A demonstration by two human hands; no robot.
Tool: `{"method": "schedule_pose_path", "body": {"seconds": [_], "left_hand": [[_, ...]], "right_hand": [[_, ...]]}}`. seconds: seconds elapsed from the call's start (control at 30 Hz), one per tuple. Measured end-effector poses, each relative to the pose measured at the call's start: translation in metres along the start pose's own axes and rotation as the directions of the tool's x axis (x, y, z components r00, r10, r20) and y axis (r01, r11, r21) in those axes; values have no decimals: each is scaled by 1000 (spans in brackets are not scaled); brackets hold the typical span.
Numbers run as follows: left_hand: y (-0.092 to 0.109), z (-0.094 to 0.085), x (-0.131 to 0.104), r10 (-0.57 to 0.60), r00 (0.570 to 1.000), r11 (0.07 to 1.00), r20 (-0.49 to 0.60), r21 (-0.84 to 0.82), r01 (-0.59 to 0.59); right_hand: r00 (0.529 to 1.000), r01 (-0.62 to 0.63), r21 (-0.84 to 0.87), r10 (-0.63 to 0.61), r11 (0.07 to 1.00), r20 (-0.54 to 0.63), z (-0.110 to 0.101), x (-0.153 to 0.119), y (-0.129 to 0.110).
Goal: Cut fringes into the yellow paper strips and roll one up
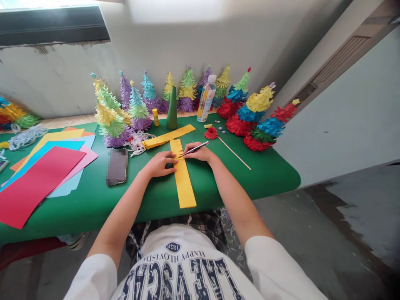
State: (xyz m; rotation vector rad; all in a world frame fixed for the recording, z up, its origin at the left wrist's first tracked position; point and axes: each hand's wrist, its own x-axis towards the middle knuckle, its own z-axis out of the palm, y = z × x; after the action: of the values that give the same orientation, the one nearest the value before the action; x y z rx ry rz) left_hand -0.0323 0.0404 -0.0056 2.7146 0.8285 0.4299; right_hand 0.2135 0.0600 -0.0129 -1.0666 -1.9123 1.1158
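Both my hands were at a yellow paper strip (pixel 185 187).
My left hand (pixel 160 163) rested, fingers parted, on its left edge; my right hand (pixel 199 153) pinched a pen-like tool (pixel 200 146), tip at the strip's slitted upper part. The strip lay pointing toward me on the green table (pixel 225 187), a second yellow strip (pixel 171 136) just beyond, a phone (pixel 116 166) to the left.

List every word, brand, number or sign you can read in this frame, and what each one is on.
"HAPPY HLOVISD...": white shirt, upside down; its end is unclear.
Large dark letters, same shirt: distorted and partly cut off, not surely readable.
Shirt emblem: digits, too small to be sure of.
Bottle: label too blurred to read.
Glue stick: any print too small.
Phone: screen pixelated, nothing readable.
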Motion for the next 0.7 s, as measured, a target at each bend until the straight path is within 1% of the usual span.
{"method": "schedule_pose_path", "body": {"seconds": [0.43, 0.7], "left_hand": [[-1, 1, 0, 6, 1000, 1000, -6, -12, -6], [0, 0, 0, -4, 1000, 1000, 1, -19, 4]], "right_hand": [[999, -45, 26, 44, 999, 12, -14, -7, 2], [998, -53, 38, 52, 998, 25, -18, -9, -1]]}}
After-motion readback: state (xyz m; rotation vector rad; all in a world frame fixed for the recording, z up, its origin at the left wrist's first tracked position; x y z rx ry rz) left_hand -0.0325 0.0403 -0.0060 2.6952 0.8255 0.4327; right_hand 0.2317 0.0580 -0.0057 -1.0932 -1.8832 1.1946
